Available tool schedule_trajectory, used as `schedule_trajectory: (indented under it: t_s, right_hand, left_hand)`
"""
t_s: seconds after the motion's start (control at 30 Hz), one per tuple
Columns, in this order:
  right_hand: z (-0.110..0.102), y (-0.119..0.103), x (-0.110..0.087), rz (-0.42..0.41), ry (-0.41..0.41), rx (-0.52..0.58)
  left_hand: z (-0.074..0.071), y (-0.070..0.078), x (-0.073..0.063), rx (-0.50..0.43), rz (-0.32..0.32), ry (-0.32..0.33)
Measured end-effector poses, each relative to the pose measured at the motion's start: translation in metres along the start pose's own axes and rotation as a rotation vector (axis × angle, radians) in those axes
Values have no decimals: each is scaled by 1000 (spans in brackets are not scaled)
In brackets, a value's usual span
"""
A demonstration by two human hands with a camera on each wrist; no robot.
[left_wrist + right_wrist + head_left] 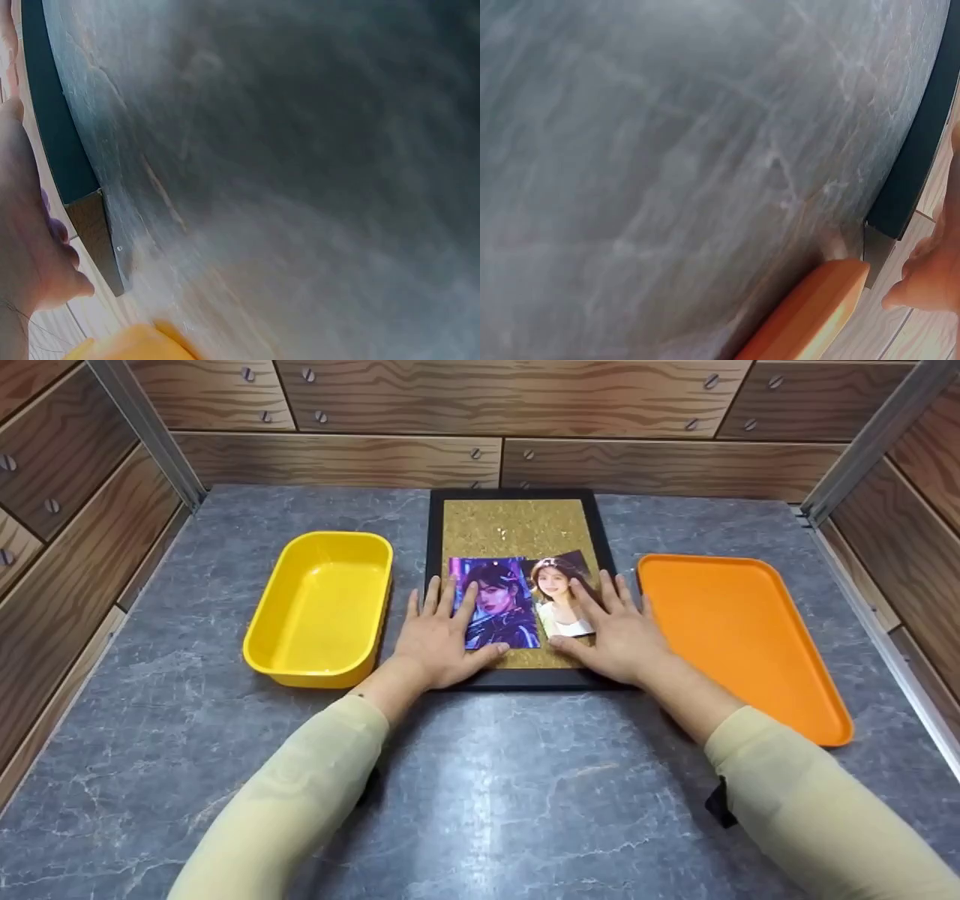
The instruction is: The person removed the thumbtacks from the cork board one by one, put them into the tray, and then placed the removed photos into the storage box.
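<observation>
A cork board (517,521) in a black frame lies flat on the table with two photo prints on it. On the left is a purple-blue print (499,607) of a dark-haired figure. The right print (559,600), slightly tilted, shows a person in a white top. My left hand (435,645), fingers straight and spread, lies over the board's left side with fingertips on the purple print. Spread likewise, my right hand (626,637) overlaps the right print's edge and the frame's right side. Both wrist views catch the black frame edge (56,112) beside the hand.
A deep yellow bin (319,607) stands left of the board, near my left hand. To the right lies a shallow orange tray (742,645), close by my right hand. Small pale specks (502,534) sit on the cork above the prints. Wood-patterned walls (510,397) enclose the grey marbled table (480,787).
</observation>
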State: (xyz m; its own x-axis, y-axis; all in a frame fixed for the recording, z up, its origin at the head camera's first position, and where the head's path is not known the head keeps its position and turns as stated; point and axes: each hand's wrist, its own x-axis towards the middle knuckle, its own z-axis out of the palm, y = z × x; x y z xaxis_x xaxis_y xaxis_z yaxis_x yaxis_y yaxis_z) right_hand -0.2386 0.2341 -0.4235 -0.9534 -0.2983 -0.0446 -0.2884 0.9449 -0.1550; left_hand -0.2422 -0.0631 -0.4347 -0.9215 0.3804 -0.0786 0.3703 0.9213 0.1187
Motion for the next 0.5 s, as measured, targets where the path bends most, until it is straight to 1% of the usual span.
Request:
schedule_trajectory:
  t_s: [0.13, 0.37, 0.5]
  right_hand:
    - [-3, 2, -2, -2, -26, 11]
    - [-6, 5, -8, -15, -81, 5]
    - [-8, 7, -13, -31, -85, 4]
  left_hand:
    - [-2, -1, -4, -4, 0, 4]
    - [-4, -2, -10, -16, 8, -22]
    - [-4, -2, -12, -7, 20, -33]
